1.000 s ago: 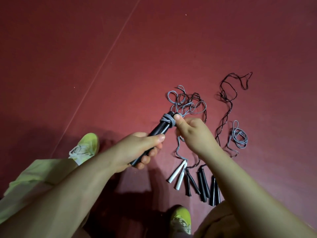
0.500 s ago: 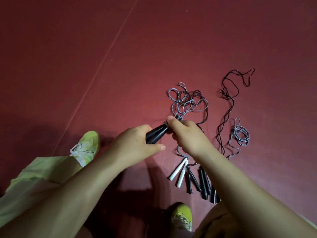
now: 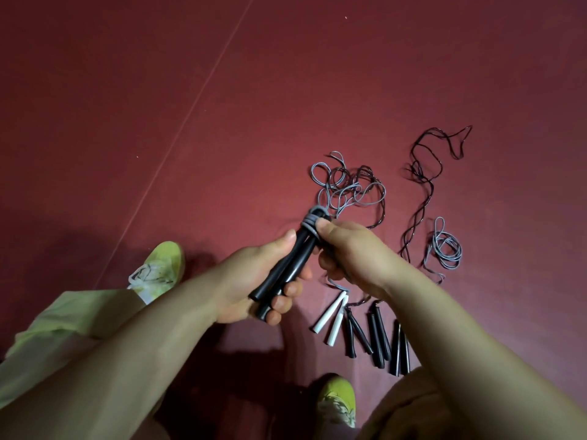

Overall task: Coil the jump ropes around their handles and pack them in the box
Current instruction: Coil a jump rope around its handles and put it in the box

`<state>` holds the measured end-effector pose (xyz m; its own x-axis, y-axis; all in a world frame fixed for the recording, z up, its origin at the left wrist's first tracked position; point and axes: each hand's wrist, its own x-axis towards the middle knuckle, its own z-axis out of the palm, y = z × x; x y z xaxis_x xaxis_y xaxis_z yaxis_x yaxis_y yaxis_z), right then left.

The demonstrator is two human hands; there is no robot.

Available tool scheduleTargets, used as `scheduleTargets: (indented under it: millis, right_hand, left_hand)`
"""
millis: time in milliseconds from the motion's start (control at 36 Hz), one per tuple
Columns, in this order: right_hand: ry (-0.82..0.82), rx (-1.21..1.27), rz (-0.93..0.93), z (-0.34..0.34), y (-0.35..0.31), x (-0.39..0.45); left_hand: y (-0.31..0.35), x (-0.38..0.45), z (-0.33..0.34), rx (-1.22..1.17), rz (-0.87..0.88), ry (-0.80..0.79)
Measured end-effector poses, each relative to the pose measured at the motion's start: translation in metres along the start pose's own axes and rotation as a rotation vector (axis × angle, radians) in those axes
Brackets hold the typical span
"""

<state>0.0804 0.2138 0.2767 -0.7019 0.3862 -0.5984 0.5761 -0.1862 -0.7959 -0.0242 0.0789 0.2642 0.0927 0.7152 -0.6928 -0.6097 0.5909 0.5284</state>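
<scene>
My left hand (image 3: 254, 281) grips two black jump-rope handles (image 3: 282, 271) held together, tips pointing up and away. A few turns of grey rope (image 3: 313, 222) wrap their upper end. My right hand (image 3: 352, 252) pinches that grey rope beside the coil. The loose rest of the grey rope (image 3: 346, 188) lies tangled on the floor beyond. No box is in view.
On the red floor to the right lie white handles (image 3: 330, 319), several black handles (image 3: 378, 338), a long black rope (image 3: 425, 192) and a small grey coil (image 3: 444, 249). My yellow-green shoes (image 3: 158, 268) and trouser legs fill the lower part of the view.
The handles, hidden behind my left hand half a second ago, have turned back into view, pointing up. My right hand has carried the grey rope round their upper end.
</scene>
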Motion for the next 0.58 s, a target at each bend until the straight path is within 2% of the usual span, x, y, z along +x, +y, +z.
scheduleTargets:
  millis: [83,222,417,472,583]
  right_hand:
    - [-0.013,-0.016,0.045,-0.003,-0.003,-0.001]
    - [0.008,-0.066,0.042,-0.004,0.001,0.001]
    - [0.181,-0.367,0.039,-0.002,0.012,0.009]
    - [0.191,-0.388,0.024,0.002,0.014,0.009]
    - [0.094,-0.181,0.094,0.008,0.012,0.005]
  left_hand:
    - [0.000,-0.003,0.008,0.093,0.032,0.092]
    - [-0.002,-0.001,0.007,0.164,0.057,0.152]
    - [-0.004,0.008,0.004,0.290,0.145,0.317]
    - [-0.003,0.011,0.002,0.395,0.173,0.382]
    - [-0.004,0.014,-0.007,0.798,0.231,0.565]
